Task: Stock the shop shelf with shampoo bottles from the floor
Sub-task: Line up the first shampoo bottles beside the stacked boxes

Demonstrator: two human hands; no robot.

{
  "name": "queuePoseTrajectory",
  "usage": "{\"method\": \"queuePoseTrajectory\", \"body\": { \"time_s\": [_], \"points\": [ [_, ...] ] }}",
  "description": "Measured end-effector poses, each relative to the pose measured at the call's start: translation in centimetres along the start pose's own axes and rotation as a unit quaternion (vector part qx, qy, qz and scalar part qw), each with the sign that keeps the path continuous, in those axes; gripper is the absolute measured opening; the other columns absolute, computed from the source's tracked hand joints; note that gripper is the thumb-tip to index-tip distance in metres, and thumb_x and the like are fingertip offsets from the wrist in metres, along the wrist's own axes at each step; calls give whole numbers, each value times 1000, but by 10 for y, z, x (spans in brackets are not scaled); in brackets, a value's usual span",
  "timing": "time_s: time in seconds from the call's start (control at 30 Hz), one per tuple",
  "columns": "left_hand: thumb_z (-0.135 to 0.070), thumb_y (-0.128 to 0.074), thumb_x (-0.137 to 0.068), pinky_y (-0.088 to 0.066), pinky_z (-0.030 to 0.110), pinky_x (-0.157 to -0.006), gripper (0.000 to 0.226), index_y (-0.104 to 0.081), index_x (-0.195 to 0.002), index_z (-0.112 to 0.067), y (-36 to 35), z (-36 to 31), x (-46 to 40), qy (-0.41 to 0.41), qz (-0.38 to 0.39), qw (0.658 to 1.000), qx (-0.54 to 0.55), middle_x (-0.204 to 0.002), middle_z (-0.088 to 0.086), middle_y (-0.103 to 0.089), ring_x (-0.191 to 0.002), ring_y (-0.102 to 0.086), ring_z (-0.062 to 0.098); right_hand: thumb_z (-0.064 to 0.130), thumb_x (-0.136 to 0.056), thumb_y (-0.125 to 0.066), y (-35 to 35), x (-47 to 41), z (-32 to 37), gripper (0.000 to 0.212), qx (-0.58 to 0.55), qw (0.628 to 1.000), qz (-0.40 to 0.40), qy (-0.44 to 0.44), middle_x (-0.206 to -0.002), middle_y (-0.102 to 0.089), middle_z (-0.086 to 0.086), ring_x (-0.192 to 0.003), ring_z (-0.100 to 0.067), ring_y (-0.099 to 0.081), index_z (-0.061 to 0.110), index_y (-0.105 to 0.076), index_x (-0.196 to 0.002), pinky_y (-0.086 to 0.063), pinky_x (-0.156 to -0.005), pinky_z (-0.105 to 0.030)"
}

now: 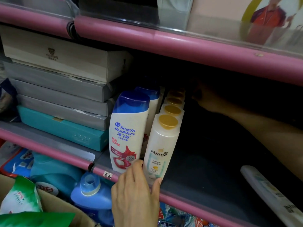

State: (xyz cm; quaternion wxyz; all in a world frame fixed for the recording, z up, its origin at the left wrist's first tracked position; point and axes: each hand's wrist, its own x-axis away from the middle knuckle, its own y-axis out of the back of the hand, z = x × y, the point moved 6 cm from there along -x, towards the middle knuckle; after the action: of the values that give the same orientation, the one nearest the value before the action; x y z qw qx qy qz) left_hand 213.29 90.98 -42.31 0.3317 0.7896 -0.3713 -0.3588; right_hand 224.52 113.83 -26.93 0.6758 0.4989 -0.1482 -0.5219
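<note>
On the pink-edged shelf (205, 208) a row of several white Pantene bottles with gold caps runs front to back. My left hand (134, 194) is at the shelf's front edge, thumb and fingers around the base of the front Pantene bottle (161, 145), which stands upright. To its left stand two white Head & Shoulders bottles (126, 133) with blue caps. My right hand (206, 99) reaches deep into the dark back of the shelf beside the far end of the row; its fingers are lost in shadow. One more Pantene bottle (268, 192) lies flat on the shelf at right.
Stacked grey and wooden boxes (62, 89) and a teal box (65, 128) fill the shelf's left part. The upper shelf rim (180, 45) hangs low overhead. Below are a blue detergent bottle (91, 192), a cardboard box (57, 203) and a green bag (21, 195).
</note>
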Motion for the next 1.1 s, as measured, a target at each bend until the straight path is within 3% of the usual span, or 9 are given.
{"method": "queuePoseTrajectory", "body": {
  "time_s": [0.07, 0.13, 0.2, 0.33, 0.5, 0.6, 0.73, 0.9, 1.1],
  "points": [
    [-65, -45, -83, -32, 19, -100, 63, -15, -131, -38, 1, -1, 0, -2, 2, 1000, 1, -136, -23, -38, -124, -38, 0, 21, -94, -57, -9, 32, -13, 32, 76, 997, -9, -20, -114, -62, -13, -104, -28, -61, 10, -53, -124, -49, -83, -34],
    [-65, -45, -83, -32, 19, -101, 65, -14, -133, -37, 3, -3, 0, -5, 3, 1000, -5, -138, -22, -37, -124, -38, 0, 31, -91, -61, -32, 61, -23, 31, 1, 997, 36, -64, -101, -67, -1, -86, -13, -66, 19, -56, -118, -50, -69, -21],
    [-65, -46, -83, -32, 18, -102, 68, -14, -135, -35, 4, -3, 0, -7, 8, 1000, -5, -139, -20, -36, -125, -37, 0, 32, -89, -63, -54, 73, -30, 31, -41, 994, 63, -81, -93, -64, 7, -76, -1, -61, 23, -56, -118, -45, -57, -8],
    [-68, -42, -83, -33, 14, -100, 67, -13, -135, -37, 7, -5, -1, -22, 10, 1000, -15, -138, -24, -36, -124, -38, -3, 28, -88, -65, -70, 81, -32, 28, -74, 993, 46, -79, -92, -62, 10, -75, 4, -57, 24, -56, -114, -42, -54, -5],
    [-66, -45, -83, -35, 16, -99, 65, -19, -135, -38, 5, -1, -1, -11, 4, 1000, -12, -135, -22, -40, -122, -41, -1, 28, -77, -76, -89, 115, -32, 40, -99, 981, 137, -91, -95, -59, 16, -86, 2, -60, 32, -55, -111, -48, -68, -9],
    [-65, -47, -82, -35, 18, -100, 63, -20, -133, -39, 3, 2, -2, 5, 4, 1000, -4, -133, -21, -43, -121, -41, 0, 34, -75, -76, -96, 137, -19, 47, -90, 981, 151, -84, -100, -58, 18, -89, 3, -59, 37, -51, -115, -49, -73, -11],
    [-64, -47, -82, -36, 19, -100, 63, -21, -134, -38, 1, 3, -1, 10, 3, 1000, 2, -134, -22, -42, -122, -41, 0, 47, -75, -72, -103, 166, 1, 57, -67, 979, 182, -71, -89, -53, 24, -80, 4, -61, 38, -41, -123, -52, -65, -11],
    [-59, -46, -86, -31, 20, -101, 61, -19, -137, -38, 1, 2, 0, 19, 0, 1000, -11, -137, -21, -40, -125, -37, 2, 50, -77, -71, -110, 182, 9, 60, -60, 981, 165, -86, -98, -61, 16, -82, 0, -65, 31, -41, -126, -57, -76, -21],
    [-53, -45, -89, -30, 21, -101, 61, -18, -142, -38, 7, 0, 3, 12, -4, 1000, -4, -143, -22, -35, -128, -35, 2, 45, -73, -77, -113, 178, 8, 76, -126, 977, 135, -103, -119, -62, 15, -88, 4, -62, 32, -34, -134, -51, -75, -10]
  ]
}}
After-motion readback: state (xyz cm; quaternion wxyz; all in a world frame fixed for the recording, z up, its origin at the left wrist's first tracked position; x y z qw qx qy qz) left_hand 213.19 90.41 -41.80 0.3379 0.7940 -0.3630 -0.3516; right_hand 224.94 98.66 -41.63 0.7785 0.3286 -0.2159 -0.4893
